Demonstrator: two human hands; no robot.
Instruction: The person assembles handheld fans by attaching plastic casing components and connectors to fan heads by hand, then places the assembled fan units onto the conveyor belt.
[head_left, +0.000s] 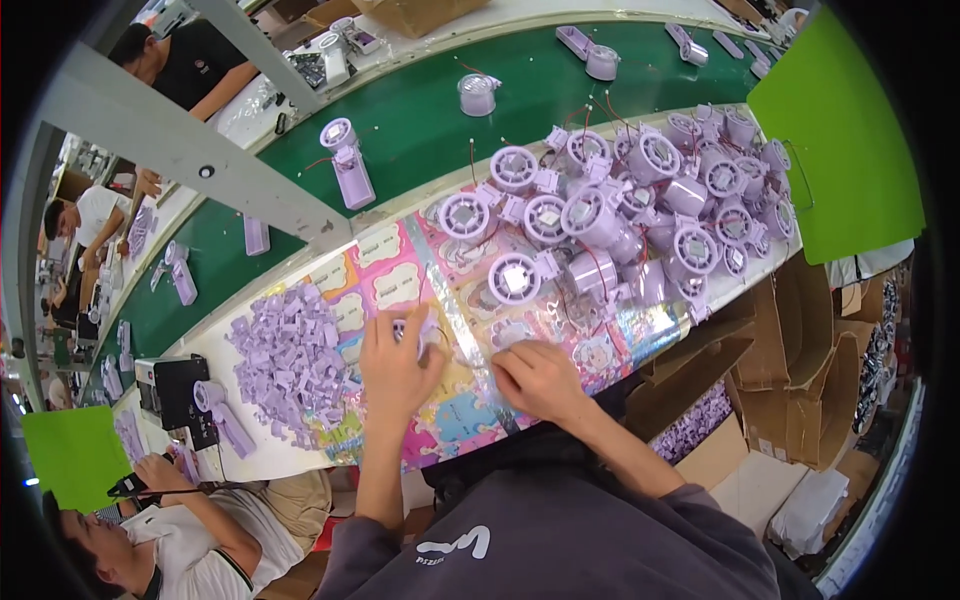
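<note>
- Lilac round plastic fan part [429,333] sits within the left hand [396,368], over the middle of the table; that hand's grip is closed about it, fingers over the far side and thumb nearer the body. Its long axis is mostly covered, so I cannot tell which way it points.
- Bare right hand [540,380] is to the right of the part and slightly nearer the body, well apart from the heap; its fingers are curled with tips bunched toward the part. Whether they pinch anything small, I cannot tell.
- Colourful printed sheets [462,416], shiny and taped, lie beneath both hands on the white table [275,455].
- Small lilac plastic pieces [290,365] are piled just left of the left hand.
- Lilac ring-faced fan housings [595,215] with thin red wires form a loose heap beyond the right hand.
- Brown cardboard boxes [800,330] stand right of the table.
- Green conveyor belt [415,122] curves along the far side, carrying spaced lilac parts; co-workers [205,75] sit beyond it.
</note>
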